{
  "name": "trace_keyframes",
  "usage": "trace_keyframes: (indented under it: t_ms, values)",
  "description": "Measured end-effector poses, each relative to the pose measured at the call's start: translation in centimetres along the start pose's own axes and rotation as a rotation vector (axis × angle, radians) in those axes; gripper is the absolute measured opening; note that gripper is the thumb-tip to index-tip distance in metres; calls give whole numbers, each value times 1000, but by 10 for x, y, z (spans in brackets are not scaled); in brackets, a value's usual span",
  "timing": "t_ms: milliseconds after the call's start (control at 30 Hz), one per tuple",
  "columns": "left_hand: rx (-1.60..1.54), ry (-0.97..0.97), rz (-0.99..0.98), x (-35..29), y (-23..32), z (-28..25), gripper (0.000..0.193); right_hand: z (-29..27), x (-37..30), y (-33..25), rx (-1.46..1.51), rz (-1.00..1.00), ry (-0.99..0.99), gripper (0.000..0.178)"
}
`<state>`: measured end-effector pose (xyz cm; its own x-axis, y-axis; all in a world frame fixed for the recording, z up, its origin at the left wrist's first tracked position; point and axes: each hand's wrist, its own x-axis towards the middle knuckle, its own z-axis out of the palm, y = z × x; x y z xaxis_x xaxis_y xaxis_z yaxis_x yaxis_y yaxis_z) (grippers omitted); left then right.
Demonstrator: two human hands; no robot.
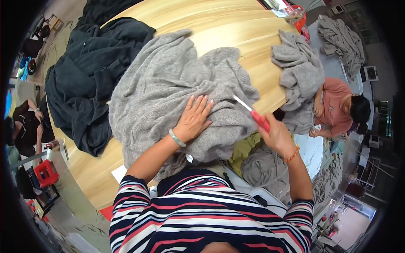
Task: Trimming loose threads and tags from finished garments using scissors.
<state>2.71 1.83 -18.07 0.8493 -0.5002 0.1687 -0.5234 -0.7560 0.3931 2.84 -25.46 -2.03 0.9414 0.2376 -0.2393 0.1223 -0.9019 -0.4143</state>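
Grey knit cloth (154, 92) heaped on a pale wooden table (236, 25), centre of the frame.
I see the left hand (193, 119) pressing flat on the cloth near the middle, fingers slightly apart, thumb out. Right of centre, the right hand (277, 135) is wrapped around a red-handled tool (260, 121); its thin, pale shaft points up and left over the cloth, though I cannot tell whether the tip touches. Dark cloth (82, 90) lies at upper left; a person in a pink top (337, 105) is at right.
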Motion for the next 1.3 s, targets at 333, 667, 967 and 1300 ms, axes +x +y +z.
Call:
trace_keyframes:
  t_ms: [333, 667, 967, 1300]
  values:
    - [125, 74, -142, -43, -8, -32, 77, 10, -14, -61, -184, -201, -306, 24]
    - [157, 29, -432, -137, -40, -60, 92, 51, 2, -126, -160, -377, -443, 22]
    - [77, 12, -510, -171, -46, -53, 84, 29, 2, -70, -414, -67, -54, 25]
    - [-263, -128, -797, -186, -58, -78, 69, 65, -32, -121, -36, -293, -398, 26]
